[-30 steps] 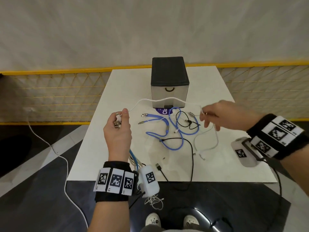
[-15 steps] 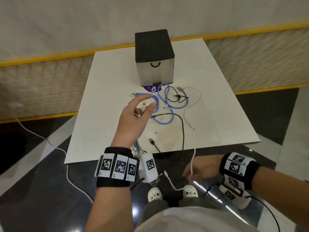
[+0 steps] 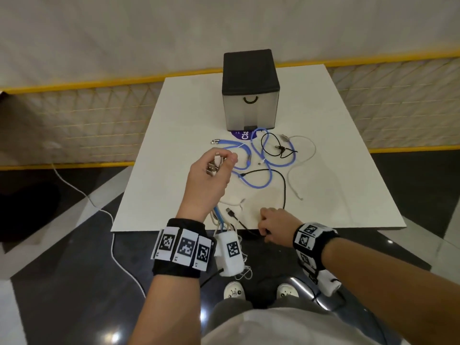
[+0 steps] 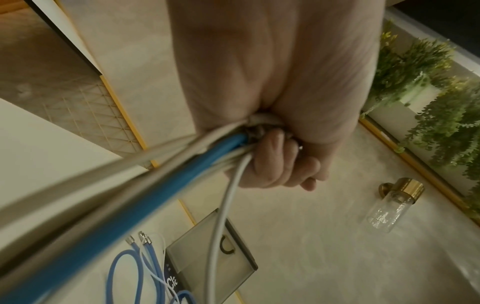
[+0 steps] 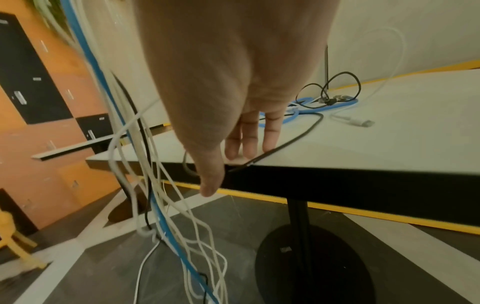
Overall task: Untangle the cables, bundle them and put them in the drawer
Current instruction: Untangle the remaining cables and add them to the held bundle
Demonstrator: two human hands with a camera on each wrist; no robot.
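Note:
My left hand (image 3: 211,168) is raised over the white table (image 3: 348,170) and grips a bundle of cable ends (image 4: 155,181). Metal plugs stick out above its fingers, and the blue and white strands hang past the front edge (image 5: 161,205). My right hand (image 3: 271,220) lies with straight fingers (image 5: 246,144) on the table's front edge, beside a black cable (image 3: 283,192) that runs over that edge. A blue cable (image 3: 258,170), a looped black cable (image 3: 278,150) and a white cable (image 3: 306,155) lie tangled mid-table. Behind them stands the drawer box (image 3: 250,95), closed.
A purple label (image 3: 242,135) pokes out under the drawer box. A yellow-railed mesh fence (image 3: 87,115) runs behind the table. A white cord (image 3: 82,195) trails on the floor at left. The table's black pedestal (image 5: 298,226) stands below the front edge.
My right hand let go of the stretched white cable, dropped below the table edge, then rose onto the front edge. My left hand kept its bundle and stayed raised.

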